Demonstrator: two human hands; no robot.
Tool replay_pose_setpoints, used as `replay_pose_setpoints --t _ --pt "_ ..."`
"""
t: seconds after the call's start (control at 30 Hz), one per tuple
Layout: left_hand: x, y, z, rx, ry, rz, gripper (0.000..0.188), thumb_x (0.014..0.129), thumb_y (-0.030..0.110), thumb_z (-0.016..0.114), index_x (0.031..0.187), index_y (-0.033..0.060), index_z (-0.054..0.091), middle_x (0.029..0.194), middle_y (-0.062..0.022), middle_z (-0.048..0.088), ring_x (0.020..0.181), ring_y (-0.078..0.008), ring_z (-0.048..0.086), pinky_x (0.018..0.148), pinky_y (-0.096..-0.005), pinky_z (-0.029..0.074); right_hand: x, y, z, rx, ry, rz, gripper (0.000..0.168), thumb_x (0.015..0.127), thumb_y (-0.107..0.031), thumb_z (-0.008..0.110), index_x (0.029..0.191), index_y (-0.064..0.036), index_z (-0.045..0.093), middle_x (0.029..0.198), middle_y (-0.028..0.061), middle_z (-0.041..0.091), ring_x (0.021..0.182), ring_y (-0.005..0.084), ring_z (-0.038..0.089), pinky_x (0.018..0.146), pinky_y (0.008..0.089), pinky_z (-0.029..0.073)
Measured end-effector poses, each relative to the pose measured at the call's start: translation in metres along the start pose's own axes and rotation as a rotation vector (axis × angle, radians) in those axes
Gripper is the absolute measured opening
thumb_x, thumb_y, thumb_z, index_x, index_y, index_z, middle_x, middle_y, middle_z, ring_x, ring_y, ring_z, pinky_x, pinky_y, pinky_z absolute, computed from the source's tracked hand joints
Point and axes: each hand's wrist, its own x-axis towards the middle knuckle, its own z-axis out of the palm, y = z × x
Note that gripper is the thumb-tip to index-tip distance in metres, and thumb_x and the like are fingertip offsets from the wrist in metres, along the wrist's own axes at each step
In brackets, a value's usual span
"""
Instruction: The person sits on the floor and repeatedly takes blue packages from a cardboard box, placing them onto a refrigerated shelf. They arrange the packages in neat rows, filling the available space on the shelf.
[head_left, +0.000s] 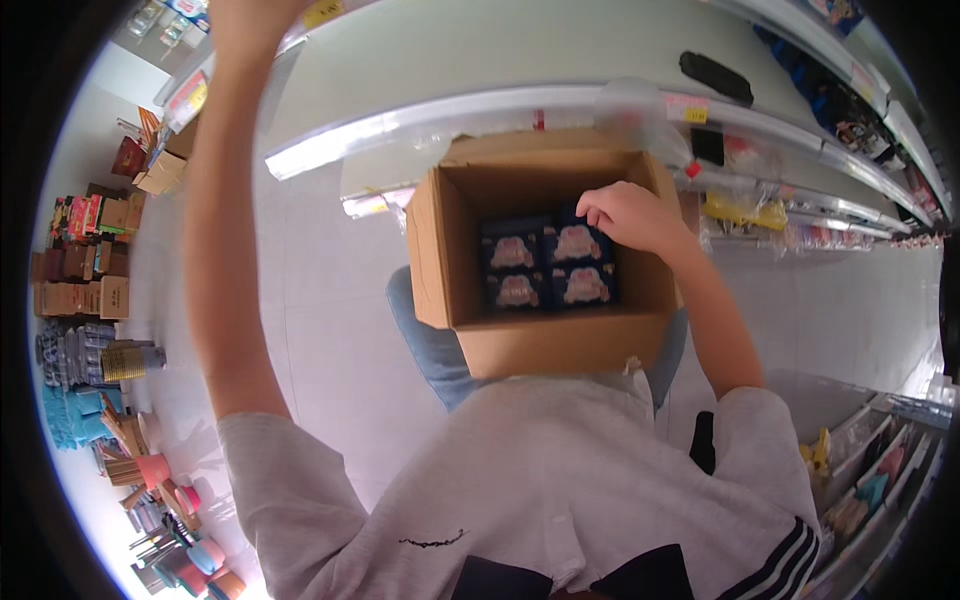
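Note:
An open cardboard box (562, 349) rests at my lap, its near flap folded outward towards me. Inside it lie several dark blue packs (514, 255) with pale printed patches, side by side. My right hand (626, 217) is over the box's right part, fingers curled above the packs; whether it touches or grips one cannot be told. My left arm reaches up and forward to the top edge of the view, where my left hand (251, 15) is partly cut off beside a shelf edge, its fingers hidden.
A shelf (480, 45) with a metal price rail spans the front, bearing a black case (716, 76). Lower shelves at right hold a yellow packaged item (742, 212). Stacked cartons (82, 296) and plastic tubs (154, 471) stand at far left. Another rack (862, 480) is at lower right.

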Motion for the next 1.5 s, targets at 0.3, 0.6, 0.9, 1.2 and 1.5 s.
replay_pose_setpoints --t 0.3,0.6,0.9,1.2,1.5 --pt "-0.192 0.186 0.107 -0.409 -1.281 -0.161 0.015 0.088 0.025 0.059 0.087 0.0114 0.066 0.081 -0.0100 0.070 0.080 -0.0319 0.068 0.072 -0.0459 0.055 -0.009 0.026 0.037 -0.048 0.239 0.134 0.021 0.087 -0.009 0.053 0.097 -0.007 0.071 0.086 0.0140 0.073 0.084 0.0346 0.070 0.076 0.0445 0.055" --pt "-0.443 0.200 0.245 -0.347 -1.506 -1.089 0.046 0.081 0.037 0.068 0.115 0.0068 0.069 0.104 -0.0200 0.073 0.103 -0.0368 0.069 0.090 -0.0428 0.054 -0.011 0.030 0.040 0.035 0.135 0.161 0.022 0.090 -0.013 0.052 0.099 -0.010 0.072 0.094 0.0168 0.073 0.091 0.0379 0.069 0.083 0.0483 0.054" --pt "-0.468 0.209 0.230 -0.528 -1.209 -1.546 0.071 0.072 0.042 0.080 0.124 -0.0029 0.061 0.111 -0.0234 0.067 0.101 -0.0295 0.067 0.082 -0.0424 0.055 -0.009 0.036 0.044 0.111 0.149 0.149 0.027 0.082 0.000 0.048 0.102 -0.002 0.067 0.086 0.0161 0.073 0.084 0.0333 0.071 0.076 0.0407 0.054" --pt "-0.402 0.213 0.203 -0.557 -1.342 -1.733 0.069 0.073 0.051 0.080 0.117 0.0004 0.065 0.093 -0.0195 0.068 0.080 -0.0285 0.068 0.073 -0.0399 0.056 -0.010 0.036 0.043 0.162 0.151 0.127 0.026 0.083 0.001 0.049 0.101 0.000 0.067 0.085 0.0156 0.074 0.079 0.0312 0.071 0.073 0.0376 0.054" --pt "-0.278 0.210 0.167 -0.184 -1.494 -0.632 0.049 0.075 0.055 0.072 0.105 0.0150 0.074 0.100 -0.0159 0.074 0.095 -0.0360 0.071 0.085 -0.0471 0.057 -0.017 0.031 0.044 0.292 0.253 0.045 0.025 0.085 0.004 0.047 0.102 0.001 0.065 0.082 0.0153 0.072 0.078 0.0267 0.071 0.072 0.0351 0.054"
